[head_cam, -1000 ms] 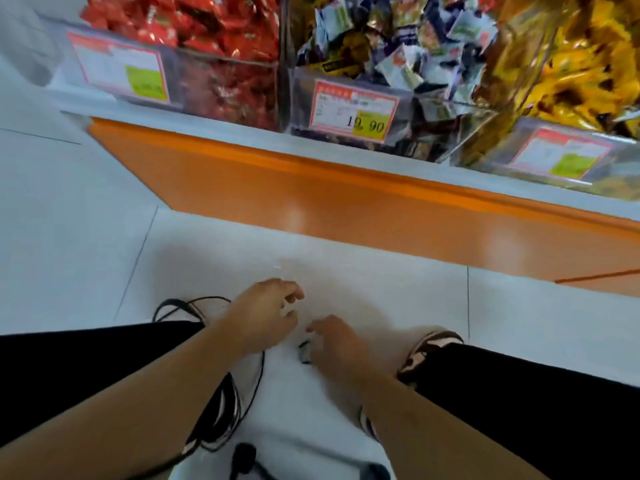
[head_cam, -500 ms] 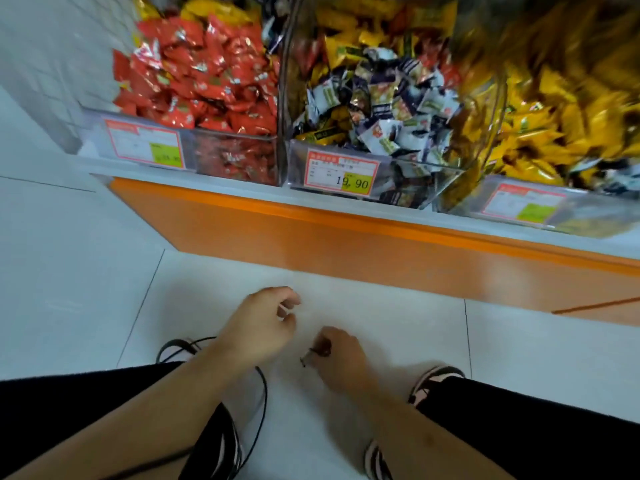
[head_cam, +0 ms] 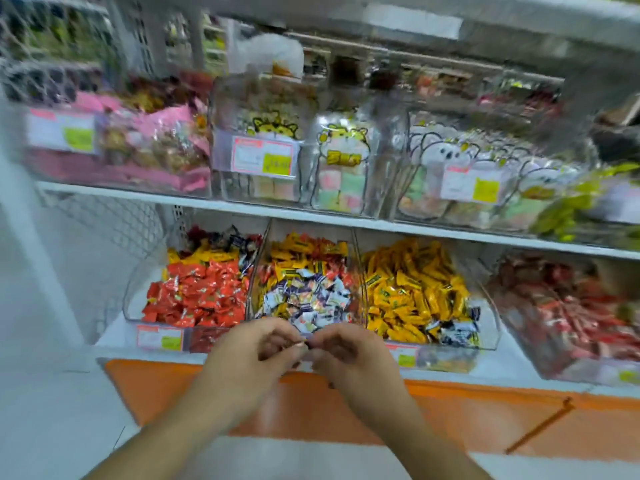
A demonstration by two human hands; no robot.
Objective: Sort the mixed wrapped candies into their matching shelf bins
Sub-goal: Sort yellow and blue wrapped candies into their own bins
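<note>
My left hand (head_cam: 252, 351) and my right hand (head_cam: 349, 355) are raised in front of the lower shelf, fingertips meeting. Between them they pinch a small dark wrapped candy (head_cam: 305, 342), mostly hidden by the fingers and blurred. Just behind is the middle clear bin (head_cam: 254, 271), with white-and-purple candies (head_cam: 308, 299) in front and yellow-orange ones at the back. To its left stands a bin of red candies (head_cam: 194, 299), with yellow and dark ones at its rear. On the right, the yellow candy bin (head_cam: 415, 289) has a few dark-and-white wrappers (head_cam: 453, 332) at its front corner.
A further bin of red packs (head_cam: 571, 313) stands at the far right. The upper shelf (head_cam: 242, 209) carries clear bins of pink bags and marshmallow packs. An orange base panel (head_cam: 450, 414) runs under the lower shelf, above the white floor.
Both hands rose from the floor to the front of the middle bin, the right hand bringing up the dark candy it picked there. The view tilted up from the floor to the shelves.
</note>
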